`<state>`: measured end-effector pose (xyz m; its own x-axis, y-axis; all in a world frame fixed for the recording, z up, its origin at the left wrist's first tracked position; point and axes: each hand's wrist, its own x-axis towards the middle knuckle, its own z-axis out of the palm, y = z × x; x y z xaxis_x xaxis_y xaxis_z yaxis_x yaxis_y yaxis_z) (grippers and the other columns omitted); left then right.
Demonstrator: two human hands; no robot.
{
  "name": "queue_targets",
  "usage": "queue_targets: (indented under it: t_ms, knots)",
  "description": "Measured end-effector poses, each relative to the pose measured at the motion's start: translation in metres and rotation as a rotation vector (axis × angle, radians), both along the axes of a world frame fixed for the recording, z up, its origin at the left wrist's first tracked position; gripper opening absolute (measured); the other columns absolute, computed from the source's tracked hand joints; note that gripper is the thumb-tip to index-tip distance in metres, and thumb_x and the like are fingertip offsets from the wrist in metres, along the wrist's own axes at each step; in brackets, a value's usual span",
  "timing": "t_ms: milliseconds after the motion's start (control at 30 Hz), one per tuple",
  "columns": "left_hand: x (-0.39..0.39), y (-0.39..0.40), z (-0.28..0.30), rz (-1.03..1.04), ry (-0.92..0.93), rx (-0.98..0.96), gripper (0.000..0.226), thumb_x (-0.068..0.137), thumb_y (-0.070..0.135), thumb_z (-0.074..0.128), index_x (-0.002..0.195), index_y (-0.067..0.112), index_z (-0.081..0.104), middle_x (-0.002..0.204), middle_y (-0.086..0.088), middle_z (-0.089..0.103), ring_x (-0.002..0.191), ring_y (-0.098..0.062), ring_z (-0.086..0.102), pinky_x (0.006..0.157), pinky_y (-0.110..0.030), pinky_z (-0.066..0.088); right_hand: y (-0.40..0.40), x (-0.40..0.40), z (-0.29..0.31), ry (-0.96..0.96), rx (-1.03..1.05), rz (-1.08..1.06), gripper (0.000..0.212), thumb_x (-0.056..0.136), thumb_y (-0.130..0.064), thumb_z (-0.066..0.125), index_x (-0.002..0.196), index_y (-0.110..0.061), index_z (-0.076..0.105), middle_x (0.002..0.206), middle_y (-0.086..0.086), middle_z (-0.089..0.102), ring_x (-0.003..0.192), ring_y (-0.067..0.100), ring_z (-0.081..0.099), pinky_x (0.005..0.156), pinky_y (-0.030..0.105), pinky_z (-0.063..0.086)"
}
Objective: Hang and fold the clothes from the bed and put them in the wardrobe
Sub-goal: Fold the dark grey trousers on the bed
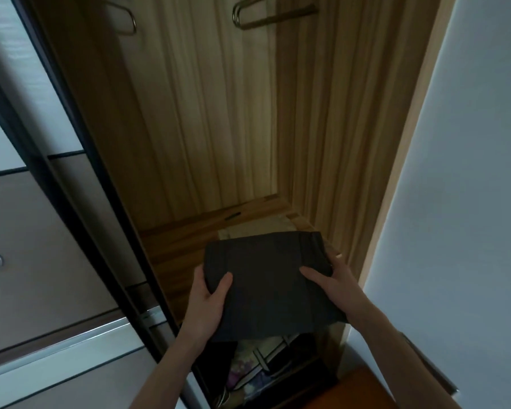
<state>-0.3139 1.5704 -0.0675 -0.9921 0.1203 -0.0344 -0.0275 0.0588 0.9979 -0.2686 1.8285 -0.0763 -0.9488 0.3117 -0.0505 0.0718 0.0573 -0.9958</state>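
Now both hands, left (207, 305) and right (334, 286), grasp one folded dark garment (266, 287); two hangers (248, 13) above.

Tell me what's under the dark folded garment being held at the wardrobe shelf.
Beyond the dark folded garment, gripped by left hand and right hand, a beige folded cloth lies on the wooden shelf. How far it extends underneath is hidden.

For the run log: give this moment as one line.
stage: placing | left hand: holds folded dark garment | right hand: holds same | target: wardrobe shelf, beige folded item already there | hangers: empty
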Motion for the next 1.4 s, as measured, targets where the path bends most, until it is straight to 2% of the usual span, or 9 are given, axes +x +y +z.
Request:
queue_targets:
  t_ms: [100, 233, 300, 600, 800, 933, 1100, 1267, 1400]
  knots:
    - [-0.032, -0.001, -0.007, -0.018, -0.001, 0.003, 0.038, 0.101, 0.028, 0.063, 0.134, 0.032, 0.045, 0.127, 0.007, 0.059, 0.111, -0.011, 0.063, 0.093, -0.033, 0.057, -0.003, -0.030, 0.002, -0.038, 0.017, 0.017, 0.047, 0.091, -0.032, 0.077, 0.130, -0.033, 0.051, 0.113, -0.015, 0.062, 0.097, 0.002, 0.062, 0.072, 0.015, 0.050]
    - [-0.070, 0.003, -0.016, -0.003, 0.007, -0.001, 0.039, 0.100, 0.032, 0.065, 0.134, 0.034, 0.045, 0.128, 0.006, 0.059, 0.117, -0.017, 0.061, 0.103, -0.044, 0.053, -0.001, -0.069, 0.001, -0.042, 0.106, -0.010, 0.056, 0.090, -0.039, 0.077, 0.139, -0.028, 0.053, 0.119, -0.013, 0.064, 0.099, -0.003, 0.059, 0.068, 0.007, 0.047]
    - [-0.086, 0.007, -0.022, 0.019, -0.008, 0.002, 0.046, 0.099, 0.035, 0.066, 0.139, 0.034, 0.044, 0.132, 0.005, 0.059, 0.120, -0.019, 0.061, 0.106, -0.047, 0.051, 0.004, -0.087, 0.003, -0.056, 0.122, -0.016, 0.047, 0.091, -0.034, 0.077, 0.132, -0.029, 0.055, 0.110, -0.017, 0.062, 0.093, -0.006, 0.057, 0.061, 0.001, 0.045]
    - [-0.157, 0.038, -0.037, 0.101, 0.016, -0.018, 0.047, 0.100, 0.031, 0.065, 0.143, 0.030, 0.045, 0.130, 0.006, 0.057, 0.121, -0.019, 0.057, 0.108, -0.042, 0.048, 0.038, -0.177, -0.007, -0.049, 0.207, -0.030, 0.053, 0.089, -0.026, 0.081, 0.137, -0.023, 0.060, 0.104, -0.021, 0.066, 0.088, -0.013, 0.059, 0.069, 0.003, 0.047]
    - [-0.190, 0.058, -0.055, 0.152, -0.028, -0.048, 0.041, 0.100, 0.032, 0.064, 0.136, 0.031, 0.046, 0.125, 0.006, 0.056, 0.116, -0.018, 0.056, 0.105, -0.043, 0.048, 0.055, -0.221, -0.025, -0.130, 0.235, 0.004, 0.054, 0.084, -0.037, 0.084, 0.133, -0.028, 0.063, 0.114, -0.013, 0.069, 0.111, 0.012, 0.065, 0.103, 0.036, 0.051]
    - [-0.212, 0.064, -0.066, 0.177, -0.059, -0.067, 0.046, 0.100, 0.031, 0.064, 0.142, 0.028, 0.044, 0.128, 0.003, 0.055, 0.119, -0.021, 0.056, 0.099, -0.040, 0.048, 0.056, -0.245, -0.030, -0.155, 0.212, 0.059, 0.054, 0.089, -0.033, 0.080, 0.139, -0.026, 0.058, 0.123, -0.007, 0.065, 0.115, 0.014, 0.060, 0.101, 0.029, 0.045]
    - [-0.228, 0.073, -0.075, 0.187, -0.119, -0.098, 0.056, 0.101, 0.029, 0.063, 0.151, 0.027, 0.038, 0.128, 0.006, 0.049, 0.123, -0.020, 0.052, 0.107, -0.044, 0.045, 0.055, -0.266, -0.050, -0.215, 0.221, 0.036, 0.054, 0.090, -0.034, 0.079, 0.138, -0.022, 0.058, 0.124, -0.007, 0.064, 0.118, 0.016, 0.059, 0.093, 0.026, 0.042]
    - [-0.240, 0.073, -0.087, 0.211, -0.135, -0.135, 0.056, 0.100, 0.026, 0.064, 0.150, 0.022, 0.040, 0.138, -0.001, 0.053, 0.126, -0.020, 0.053, 0.107, -0.037, 0.043, 0.056, -0.278, -0.066, -0.236, 0.280, 0.061, 0.052, 0.094, -0.031, 0.074, 0.142, -0.021, 0.057, 0.115, -0.009, 0.057, 0.100, 0.005, 0.049, 0.064, 0.004, 0.030]
    - [-0.244, 0.075, -0.096, 0.205, -0.123, -0.225, 0.052, 0.100, 0.026, 0.065, 0.146, 0.017, 0.043, 0.130, 0.000, 0.055, 0.128, -0.024, 0.055, 0.098, -0.030, 0.042, 0.055, -0.280, -0.076, -0.245, 0.316, 0.072, 0.053, 0.096, -0.027, 0.072, 0.145, -0.020, 0.053, 0.119, -0.006, 0.057, 0.108, 0.008, 0.047, 0.085, 0.019, 0.037]
